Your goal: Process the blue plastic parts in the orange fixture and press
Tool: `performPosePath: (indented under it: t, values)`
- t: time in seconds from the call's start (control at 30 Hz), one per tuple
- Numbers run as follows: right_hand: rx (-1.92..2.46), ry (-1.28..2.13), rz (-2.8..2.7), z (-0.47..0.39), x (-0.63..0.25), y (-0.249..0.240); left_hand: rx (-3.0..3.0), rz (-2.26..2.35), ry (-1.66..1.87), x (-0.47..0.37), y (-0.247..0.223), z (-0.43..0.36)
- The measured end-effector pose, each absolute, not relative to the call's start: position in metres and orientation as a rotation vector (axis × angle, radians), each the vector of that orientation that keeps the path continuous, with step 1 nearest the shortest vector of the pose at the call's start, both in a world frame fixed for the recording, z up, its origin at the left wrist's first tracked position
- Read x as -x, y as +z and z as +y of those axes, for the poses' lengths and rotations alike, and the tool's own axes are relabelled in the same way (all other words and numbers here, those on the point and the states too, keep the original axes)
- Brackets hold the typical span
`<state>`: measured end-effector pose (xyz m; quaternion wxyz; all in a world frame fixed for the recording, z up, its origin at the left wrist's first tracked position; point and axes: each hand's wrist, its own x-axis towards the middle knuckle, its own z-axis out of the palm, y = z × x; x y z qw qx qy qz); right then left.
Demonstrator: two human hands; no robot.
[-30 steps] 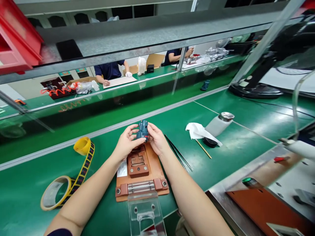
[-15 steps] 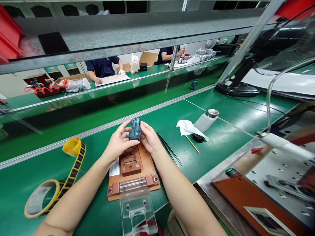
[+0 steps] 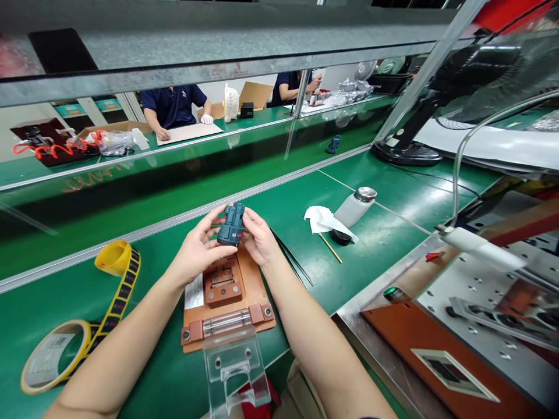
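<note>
In the head view, a glossy green tabletop [image 3: 157, 355] fills the lower frame, lights glaring off it at right. Near the centre, the left hand [image 3: 196, 247] and right hand [image 3: 258, 235] both pinch a dark blue block [image 3: 231, 224] between thumb and fingers — the block is held up above a brown fixture [image 3: 223, 291], whose hinged clear cover [image 3: 238, 369] hangs toward the bottom edge.

At lower left lies a yellow-edged label roll [image 3: 116, 305], one end curled. Right of centre are thin black rods [image 3: 292, 257], a white cloth [image 3: 322, 221], a wooden stick [image 3: 331, 248] and a metal-topped bottle [image 3: 351, 209]. A drilled metal plate [image 3: 474, 320] occupies the lower right, with a black fan [image 3: 406, 155] above it.

Across the top runs a grey shelf [image 3: 218, 67]; beneath it, beyond a green strip, a person in a dark shirt [image 3: 174, 107] sits at a pale board [image 3: 190, 134] — another person [image 3: 286, 92] is at upper centre-right.
</note>
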<state>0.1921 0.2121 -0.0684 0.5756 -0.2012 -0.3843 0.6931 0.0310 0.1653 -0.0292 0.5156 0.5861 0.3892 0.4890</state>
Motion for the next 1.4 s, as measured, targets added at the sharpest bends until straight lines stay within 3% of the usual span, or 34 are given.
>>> performPosePath:
  t: [0.53, 1.0, 1.27, 1.4]
  values:
    - [0.517, 1.214, -1.253, 0.191, -0.186, -0.062, -1.217, 0.815, 1.355, -0.008, -0.003, 0.171]
    - [0.627, 1.148, -1.339, 0.183, -0.181, -0.061, -1.251, 0.844, 1.391, -0.011, -0.003, 0.171]
    - [0.866, 0.642, -1.600, 0.174, -0.174, -0.073, -1.033, 0.959, 1.425, -0.036, -0.018, 0.166]
    - [0.840, 0.607, -1.649, 0.177, -0.173, -0.078, -0.949, 0.916, 1.403, -0.039, -0.020, 0.163]
